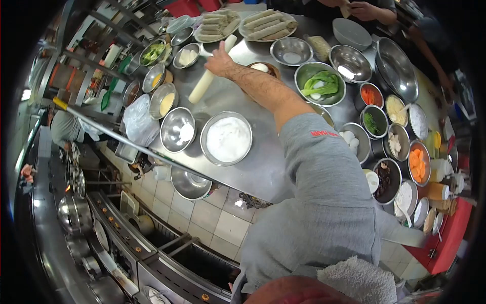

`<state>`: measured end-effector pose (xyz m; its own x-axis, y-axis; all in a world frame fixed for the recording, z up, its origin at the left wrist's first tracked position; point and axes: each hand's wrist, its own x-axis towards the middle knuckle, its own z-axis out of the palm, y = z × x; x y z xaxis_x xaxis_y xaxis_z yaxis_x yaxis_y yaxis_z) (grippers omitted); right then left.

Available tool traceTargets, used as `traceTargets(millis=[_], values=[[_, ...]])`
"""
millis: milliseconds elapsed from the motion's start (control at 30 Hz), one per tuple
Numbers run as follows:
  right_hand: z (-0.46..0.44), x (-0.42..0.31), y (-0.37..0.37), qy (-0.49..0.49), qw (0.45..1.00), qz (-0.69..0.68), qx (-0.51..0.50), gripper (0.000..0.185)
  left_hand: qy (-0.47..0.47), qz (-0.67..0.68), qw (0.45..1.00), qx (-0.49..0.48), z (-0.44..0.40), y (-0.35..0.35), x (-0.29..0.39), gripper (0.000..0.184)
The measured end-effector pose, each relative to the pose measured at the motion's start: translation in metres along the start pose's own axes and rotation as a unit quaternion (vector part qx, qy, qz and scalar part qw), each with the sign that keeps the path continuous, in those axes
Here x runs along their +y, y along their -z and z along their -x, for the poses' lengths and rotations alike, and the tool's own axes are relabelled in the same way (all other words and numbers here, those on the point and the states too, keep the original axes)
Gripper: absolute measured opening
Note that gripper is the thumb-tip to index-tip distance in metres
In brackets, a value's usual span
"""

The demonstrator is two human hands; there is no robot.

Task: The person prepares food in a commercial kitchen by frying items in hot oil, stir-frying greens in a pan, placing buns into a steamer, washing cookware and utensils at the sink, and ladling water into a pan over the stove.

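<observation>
Bowl-edged steel table (266, 177), bare beside pale cylinder (201, 87) under one of the hands (220, 62)

Pale square tiles (230, 227) cover the floor below a steel table (266, 177)

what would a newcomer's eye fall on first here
Probably the gray-sleeved arm reaching over the metal table, its hand gripping a long pale rod. Next, white powder in a metal bowl left of the arm, and orange chunks at far right.
</observation>
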<state>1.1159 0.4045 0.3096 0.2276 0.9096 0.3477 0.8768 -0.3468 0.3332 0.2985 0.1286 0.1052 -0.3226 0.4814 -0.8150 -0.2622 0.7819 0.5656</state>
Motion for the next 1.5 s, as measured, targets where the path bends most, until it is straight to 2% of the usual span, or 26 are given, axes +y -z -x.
traceTargets(millis=[100,167,233,300,367,400,433,467,500,533,567,600,633,667,700,833,900,933,1000,1100,1167,1233,1300,1367,1433,1500], values=[[0.011,0.036,0.038,-0.016,0.999,-0.001,0.031,0.018,0.001,-0.027,0.999,-0.027,-0.013,-0.012,0.009,0.017],[0.028,0.066,0.066,-0.029,0.997,-0.007,0.077,0.024,0.006,-0.051,0.998,-0.046,-0.025,-0.023,0.018,0.017],[0.056,0.103,0.104,-0.049,0.997,0.005,0.060,0.031,0.005,-0.073,0.995,-0.065,-0.035,-0.028,0.028,0.017],[0.088,0.138,0.135,-0.122,0.992,-0.009,0.028,0.035,0.008,-0.102,0.991,-0.086,-0.047,-0.037,0.034,0.017],[0.132,0.181,0.152,-0.190,0.977,0.004,0.097,0.040,0.011,-0.128,0.986,-0.110,-0.060,-0.048,0.042,0.017],[0.159,0.205,0.167,-0.218,0.975,0.010,0.050,0.043,0.010,-0.141,0.982,-0.122,-0.067,-0.053,0.046,0.017],[0.193,0.220,0.187,-0.243,0.965,0.023,0.100,0.041,0.008,-0.152,0.979,-0.133,-0.073,-0.058,0.050,0.018],[0.221,0.254,0.185,-0.245,0.950,-0.055,0.185,0.042,0.005,-0.164,0.975,-0.147,-0.079,-0.064,0.053,0.018],[0.252,0.243,0.254,-0.316,0.944,-0.066,0.069,0.042,0.005,-0.169,0.973,-0.159,-0.085,-0.068,0.056,0.018],[0.285,0.291,0.223,-0.335,0.926,-0.112,0.131,0.038,0.000,-0.176,0.970,-0.171,-0.091,-0.073,0.061,0.018],[0.307,0.288,0.260,-0.465,0.877,-0.115,0.029,0.037,-0.008,-0.178,0.966,-0.185,-0.099,-0.077,0.068,0.018],[0.359,0.387,0.164,-0.466,0.881,0.057,0.057,0.032,-0.014,-0.181,0.963,-0.199,-0.104,-0.081,0.076,0.018],[0.375,0.341,0.241,-0.513,0.852,0.020,0.097,0.025,-0.020,-0.184,0.960,-0.212,-0.112,-0.085,0.083,0.018],[0.416,0.375,0.238,-0.518,0.855,-0.011,-0.012,0.042,-0.029,-0.189,0.957,-0.216,-0.113,-0.091,0.089,0.018],[0.458,0.398,0.232,-0.513,0.857,-0.039,-0.036,0.042,-0.031,-0.192,0.960,-0.202,-0.113,-0.097,0.092,0.018],[0.539,0.398,0.239,-0.673,0.726,0.034,-0.138,0.044,-0.028,-0.182,0.974,-0.128,-0.064,-0.141,0.103,0.016],[0.552,0.388,0.241,-0.731,0.647,-0.014,-0.216,0.046,-0.117,-0.241,0.953,-0.140,-0.047,-0.154,0.100,0.014],[0.560,0.392,0.235,-0.730,0.648,-0.014,-0.215,0.046,-0.117,-0.239,0.954,-0.140,-0.047,-0.159,0.098,0.014],[0.576,0.397,0.214,-0.764,0.600,-0.007,-0.240,0.047,-0.132,-0.219,0.956,-0.142,-0.048,-0.165,0.096,0.014],[0.573,0.396,0.203,-0.732,0.608,0.005,-0.307,0.045,-0.134,-0.259,0.944,-0.155,-0.051,-0.173,0.104,0.014],[0.589,0.420,0.171,-0.718,0.640,0.003,-0.273,0.040,-0.127,-0.275,0.932,-0.198,-0.032,-0.179,0.118,0.013],[0.565,0.403,0.176,-0.716,0.661,0.022,-0.222,0.039,-0.188,-0.253,0.918,-0.242,-0.016,-0.175,0.123,0.014],[0.578,0.430,0.142,-0.706,0.675,0.054,-0.208,0.040,-0.197,-0.289,0.929,-0.118,0.010,-0.181,0.128,0.019],[0.581,0.437,0.127,-0.686,0.698,0.075,-0.190,0.041,-0.190,-0.298,0.934,-0.055,0.034,-0.180,0.129,0.027],[0.572,0.435,0.122,-0.689,0.695,0.078,-0.190,0.043,-0.189,-0.313,0.929,-0.048,0.046,-0.169,0.128,0.031],[0.623,0.481,0.065,-0.656,0.717,0.116,-0.207,0.040,-0.170,-0.350,0.920,-0.041,0.047,-0.151,0.125,0.034]])
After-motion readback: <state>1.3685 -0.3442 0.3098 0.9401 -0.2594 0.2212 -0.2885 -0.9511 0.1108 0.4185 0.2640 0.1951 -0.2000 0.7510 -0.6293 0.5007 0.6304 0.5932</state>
